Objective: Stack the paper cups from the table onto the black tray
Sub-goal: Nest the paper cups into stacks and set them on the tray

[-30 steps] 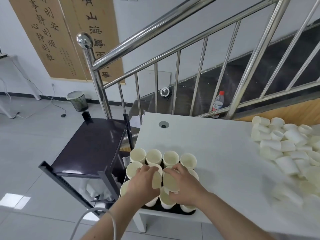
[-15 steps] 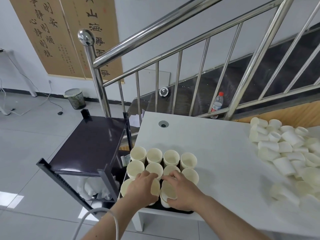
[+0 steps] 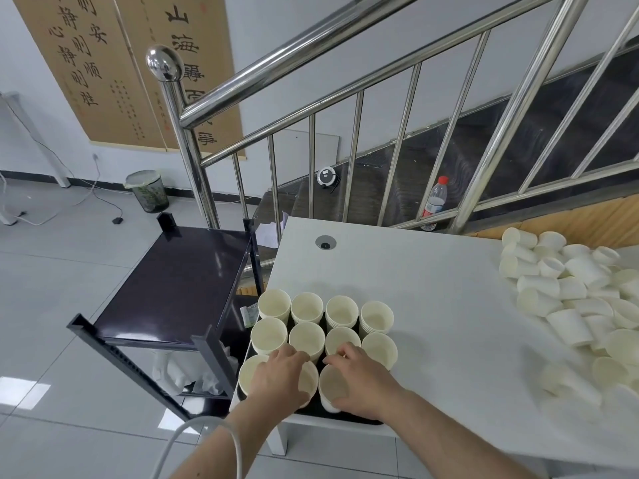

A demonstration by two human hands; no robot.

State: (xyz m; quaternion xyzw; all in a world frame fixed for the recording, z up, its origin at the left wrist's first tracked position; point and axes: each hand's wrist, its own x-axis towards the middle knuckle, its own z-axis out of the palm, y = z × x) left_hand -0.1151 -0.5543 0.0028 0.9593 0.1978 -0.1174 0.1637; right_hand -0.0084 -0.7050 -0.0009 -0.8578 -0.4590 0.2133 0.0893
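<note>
A black tray [image 3: 345, 415] sits at the near left corner of the white table [image 3: 432, 305], filled with upright stacks of cream paper cups [image 3: 340, 311] in rows. My left hand [image 3: 281, 376] grips a cup [image 3: 308, 380] in the front row from above. My right hand [image 3: 363, 380] grips the neighbouring front-row cup [image 3: 331, 385], fingers curled over its rim. A loose pile of cups [image 3: 574, 299] lies on its sides at the table's right end.
A black shelf cart [image 3: 173, 288] stands left of the table, touching its corner. A steel stair railing [image 3: 311, 63] runs behind the table. A water bottle [image 3: 435, 200] stands on the stairs, a waste bin [image 3: 148, 190] on the floor far left.
Both hands have lowered their cups down into the front row of the tray and come nearer to me. The view has shifted slightly.
</note>
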